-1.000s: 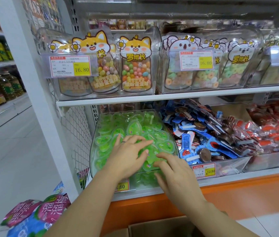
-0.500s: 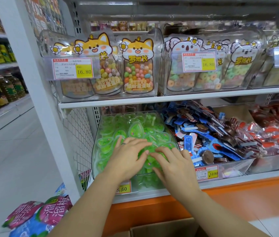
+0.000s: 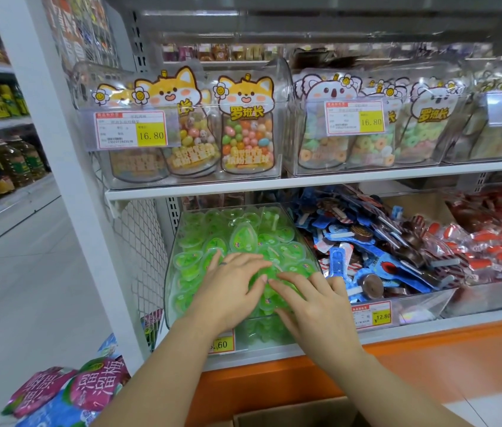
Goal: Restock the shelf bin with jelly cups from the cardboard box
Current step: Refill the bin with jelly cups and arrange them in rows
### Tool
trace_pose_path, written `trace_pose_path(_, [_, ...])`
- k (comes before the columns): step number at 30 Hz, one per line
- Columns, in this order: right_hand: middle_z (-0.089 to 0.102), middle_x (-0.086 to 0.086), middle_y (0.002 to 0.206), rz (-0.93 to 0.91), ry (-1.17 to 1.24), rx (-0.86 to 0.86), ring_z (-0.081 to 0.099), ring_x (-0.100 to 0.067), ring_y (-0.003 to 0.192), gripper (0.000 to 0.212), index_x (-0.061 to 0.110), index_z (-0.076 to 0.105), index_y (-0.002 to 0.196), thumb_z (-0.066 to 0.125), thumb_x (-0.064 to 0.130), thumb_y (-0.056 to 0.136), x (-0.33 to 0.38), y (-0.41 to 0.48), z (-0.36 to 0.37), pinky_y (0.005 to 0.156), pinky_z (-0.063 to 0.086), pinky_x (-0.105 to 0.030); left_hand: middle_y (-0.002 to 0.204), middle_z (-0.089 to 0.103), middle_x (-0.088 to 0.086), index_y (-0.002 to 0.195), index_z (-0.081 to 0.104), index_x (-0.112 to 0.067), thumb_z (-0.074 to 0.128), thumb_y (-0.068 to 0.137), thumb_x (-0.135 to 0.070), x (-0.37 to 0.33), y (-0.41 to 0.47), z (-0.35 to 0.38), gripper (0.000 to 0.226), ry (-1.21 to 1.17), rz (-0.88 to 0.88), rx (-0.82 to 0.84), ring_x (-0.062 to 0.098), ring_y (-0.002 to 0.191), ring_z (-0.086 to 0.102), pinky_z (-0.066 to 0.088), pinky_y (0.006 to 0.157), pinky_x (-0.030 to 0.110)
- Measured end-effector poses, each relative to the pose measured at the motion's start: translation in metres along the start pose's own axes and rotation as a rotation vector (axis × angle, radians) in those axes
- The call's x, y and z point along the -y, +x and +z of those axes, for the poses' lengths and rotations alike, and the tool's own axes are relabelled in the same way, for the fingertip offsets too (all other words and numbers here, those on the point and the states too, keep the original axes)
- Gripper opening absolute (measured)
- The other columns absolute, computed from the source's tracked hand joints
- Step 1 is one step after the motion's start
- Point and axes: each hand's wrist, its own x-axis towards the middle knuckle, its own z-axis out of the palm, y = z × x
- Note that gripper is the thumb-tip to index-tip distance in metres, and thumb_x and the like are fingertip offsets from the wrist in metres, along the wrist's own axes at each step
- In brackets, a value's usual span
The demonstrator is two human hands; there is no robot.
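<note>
Head view. The left hand (image 3: 231, 285) and right hand (image 3: 320, 303) lie flat side by side with fingers extended, grasping nothing. They press on the green jelly cups (image 3: 243, 238) heaped in the shelf bin (image 3: 170, 272) at centre frame. The cardboard box (image 3: 292, 411) sits directly below at the bottom edge, probably nearer the right hand.

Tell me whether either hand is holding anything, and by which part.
Nothing is held. The left hand and right hand lie flat, fingers straight, on the green plastic jelly cups in the clear shelf bin.
</note>
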Motion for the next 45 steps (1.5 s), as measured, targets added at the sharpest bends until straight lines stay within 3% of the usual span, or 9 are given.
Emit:
trace_pose_path(7, [0.066, 0.006, 0.108, 0.010, 0.012, 0.020, 0.055, -0.017, 0.077, 0.046, 0.025, 0.066, 0.110, 0.080, 0.032, 0.066, 0.001, 0.000, -0.002, 0.069, 0.027, -0.031, 0.140, 0.042, -0.021, 0.134, 0.046, -0.039, 0.035, 0.099, -0.037, 0.001, 0.000, -0.001, 0.037, -0.007, -0.001, -0.034, 0.002, 0.134, 0.028, 0.000, 0.119, 0.038])
trace_pose_path(14, [0.064, 0.008, 0.110, 0.017, 0.044, 0.013, 0.055, -0.018, 0.078, 0.045, 0.027, 0.065, 0.109, 0.079, 0.038, 0.067, -0.001, 0.001, -0.003, 0.070, 0.028, -0.033, 0.130, 0.055, -0.007, 0.131, 0.051, -0.030, 0.049, 0.095, -0.028, 0.014, 0.017, -0.009, 0.037, -0.014, -0.289, -0.348, 0.016, 0.118, 0.049, 0.032, 0.100, 0.035])
trace_pose_path(20, [0.064, 0.010, 0.107, 0.047, 0.102, -0.038, 0.054, -0.018, 0.078, 0.037, 0.028, 0.061, 0.108, 0.067, 0.045, 0.075, -0.004, 0.014, -0.004, 0.071, 0.031, -0.033, 0.136, 0.052, 0.000, 0.133, 0.049, -0.030, 0.051, 0.093, -0.043, 0.021, 0.043, -0.014, 0.042, 0.044, -0.471, -0.219, 0.024, 0.124, 0.046, 0.034, 0.101, 0.039])
trace_pose_path(25, [0.063, 0.010, 0.104, 0.065, 0.145, -0.017, 0.054, -0.017, 0.078, 0.034, 0.027, 0.065, 0.107, 0.060, 0.046, 0.080, -0.006, 0.023, -0.006, 0.071, 0.032, -0.034, 0.127, 0.060, -0.007, 0.125, 0.055, -0.032, 0.056, 0.092, -0.041, 0.024, 0.053, -0.010, 0.034, -0.091, -0.521, -0.217, 0.021, 0.120, 0.050, 0.030, 0.103, 0.040])
trace_pose_path(32, [0.063, 0.010, 0.102, 0.058, 0.166, 0.011, 0.054, -0.017, 0.077, 0.031, 0.027, 0.066, 0.106, 0.058, 0.044, 0.081, -0.009, 0.021, -0.004, 0.071, 0.030, -0.032, 0.085, 0.058, -0.022, 0.090, 0.061, -0.035, 0.065, 0.087, -0.036, 0.027, 0.050, -0.012, 0.005, -0.322, -0.499, -0.310, 0.009, 0.094, 0.057, 0.031, 0.096, 0.034])
trace_pose_path(35, [0.063, 0.011, 0.102, 0.043, 0.165, 0.017, 0.054, -0.016, 0.077, 0.029, 0.027, 0.066, 0.104, 0.057, 0.044, 0.083, -0.009, 0.021, -0.004, 0.070, 0.029, -0.030, 0.076, 0.058, -0.024, 0.071, 0.053, -0.039, 0.068, 0.083, -0.038, 0.026, 0.050, -0.017, 0.020, -0.323, -0.480, -0.315, 0.009, 0.087, 0.059, 0.041, 0.095, 0.040])
trace_pose_path(38, [0.064, 0.013, 0.098, 0.019, 0.162, 0.043, 0.053, -0.016, 0.076, 0.024, 0.030, 0.068, 0.098, 0.054, 0.044, 0.085, -0.009, 0.020, -0.004, 0.070, 0.028, -0.030, 0.075, 0.059, -0.022, 0.069, 0.053, -0.039, 0.069, 0.083, -0.034, 0.023, 0.048, -0.023, 0.022, -0.368, -0.445, -0.350, 0.011, 0.084, 0.061, 0.045, 0.091, 0.042])
trace_pose_path(43, [0.067, 0.014, 0.095, -0.011, 0.138, 0.098, 0.054, -0.016, 0.076, 0.030, 0.031, 0.071, 0.095, 0.061, 0.053, 0.076, -0.011, 0.017, -0.004, 0.070, 0.029, -0.032, 0.075, 0.061, -0.015, 0.075, 0.057, -0.031, 0.067, 0.085, -0.018, 0.016, 0.034, -0.042, 0.020, -0.510, -0.307, -0.437, 0.000, 0.073, 0.056, 0.043, 0.065, 0.017])
trace_pose_path(45, [0.067, 0.013, 0.097, -0.041, 0.104, 0.114, 0.052, -0.017, 0.078, 0.038, 0.030, 0.070, 0.097, 0.072, 0.052, 0.066, -0.012, 0.017, -0.004, 0.070, 0.029, -0.033, 0.077, 0.061, -0.011, 0.078, 0.058, -0.027, 0.064, 0.087, -0.013, 0.016, 0.021, -0.051, 0.018, -0.605, -0.271, -0.424, 0.000, 0.072, 0.055, 0.045, 0.068, 0.018])
